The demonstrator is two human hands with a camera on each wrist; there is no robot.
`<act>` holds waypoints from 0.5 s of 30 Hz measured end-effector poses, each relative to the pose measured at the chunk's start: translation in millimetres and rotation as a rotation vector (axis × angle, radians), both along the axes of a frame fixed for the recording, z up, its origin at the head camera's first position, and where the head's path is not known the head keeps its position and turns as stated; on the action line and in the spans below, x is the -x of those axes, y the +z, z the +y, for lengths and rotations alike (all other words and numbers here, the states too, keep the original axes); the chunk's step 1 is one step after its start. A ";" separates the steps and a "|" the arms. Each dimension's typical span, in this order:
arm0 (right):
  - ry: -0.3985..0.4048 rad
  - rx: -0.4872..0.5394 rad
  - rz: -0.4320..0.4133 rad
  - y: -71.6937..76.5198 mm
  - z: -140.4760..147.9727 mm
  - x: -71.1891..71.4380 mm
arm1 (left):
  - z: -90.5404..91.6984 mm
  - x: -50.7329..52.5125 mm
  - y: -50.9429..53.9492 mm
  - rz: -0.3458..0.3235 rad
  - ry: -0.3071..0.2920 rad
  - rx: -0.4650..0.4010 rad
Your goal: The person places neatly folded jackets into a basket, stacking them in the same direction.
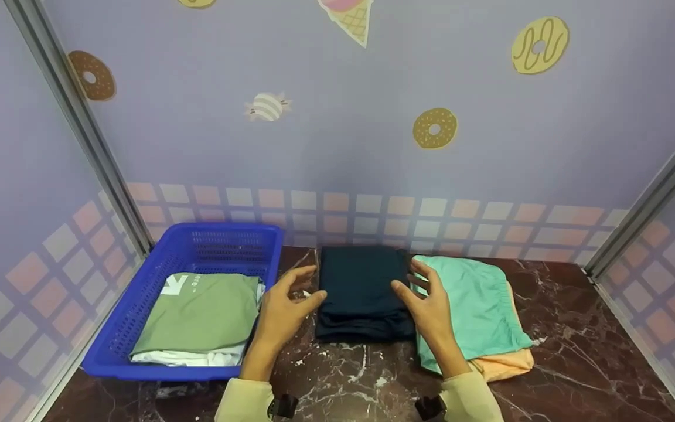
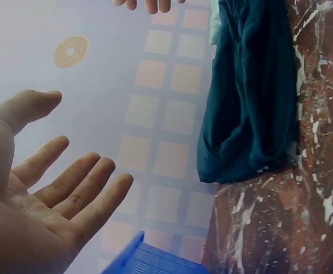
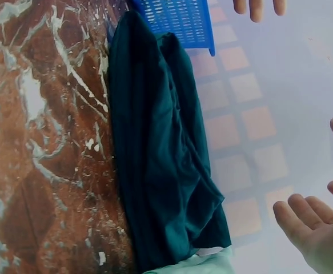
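Left hand (image 1: 280, 309) and right hand (image 1: 433, 309) flank folded navy garment (image 1: 364, 287), fingers (image 2: 105, 208) loosely spread, holding nothing; gripping its 2 sides evenly should keep layers aligned.

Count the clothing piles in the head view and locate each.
3: a green-topped pile in the blue basket, a dark navy pile in the middle, and a mint-and-orange pile right of it. Garments underneath may be hidden.
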State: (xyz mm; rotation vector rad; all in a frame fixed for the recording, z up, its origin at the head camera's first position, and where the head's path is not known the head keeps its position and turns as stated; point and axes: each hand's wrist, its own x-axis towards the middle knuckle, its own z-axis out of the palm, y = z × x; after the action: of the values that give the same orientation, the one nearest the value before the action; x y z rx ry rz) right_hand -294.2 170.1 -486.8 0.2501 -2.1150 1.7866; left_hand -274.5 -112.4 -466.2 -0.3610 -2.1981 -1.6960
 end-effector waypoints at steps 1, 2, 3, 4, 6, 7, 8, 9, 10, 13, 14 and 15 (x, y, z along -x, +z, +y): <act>-0.002 -0.004 -0.009 -1.3 0.6 0.2 | 0.4 0.6 -2.0 -0.008 0.003 -0.004; -0.002 -0.010 -0.018 -2.6 1.1 0.2 | 0.9 1.1 -3.8 -0.016 0.009 -0.005; -0.002 -0.016 -0.028 -3.8 1.5 0.4 | 1.6 1.7 -5.2 -0.025 0.015 -0.006; -0.002 -0.024 -0.039 -5.0 2.0 0.6 | 2.4 2.7 -6.6 -0.032 0.020 -0.005; -0.004 -0.037 -0.061 -7.5 3.0 1.3 | 4.6 4.9 -8.5 -0.041 0.028 0.002; -0.007 -0.046 -0.072 -8.8 3.4 1.8 | 6.0 6.3 -9.2 -0.051 0.032 0.007; -0.010 -0.057 -0.084 -10.1 3.7 2.4 | 7.3 7.5 -10.0 -0.056 0.032 0.010; -0.013 -0.068 -0.096 -11.5 4.2 3.4 | 8.8 8.7 -10.9 -0.064 0.032 0.014; -0.016 -0.081 -0.108 -13.0 4.5 4.3 | 10.2 9.9 -12.1 -0.069 0.035 0.018; -0.014 -0.131 -0.133 -16.9 4.4 7.1 | 14.7 12.6 -18.2 -0.084 0.061 0.030; -0.009 -0.152 -0.139 -18.2 4.3 8.1 | 16.2 13.5 -20.9 -0.087 0.073 0.035; -0.004 -0.173 -0.145 -19.6 4.0 9.2 | 17.7 14.4 -24.2 -0.085 0.088 0.049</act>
State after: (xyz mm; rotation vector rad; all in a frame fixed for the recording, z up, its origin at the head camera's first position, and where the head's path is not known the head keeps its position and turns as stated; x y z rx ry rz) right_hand -303.3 174.2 -506.4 0.1651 -2.3732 1.6660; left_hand -288.9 -94.7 -490.4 -0.2046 -2.2834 -1.6417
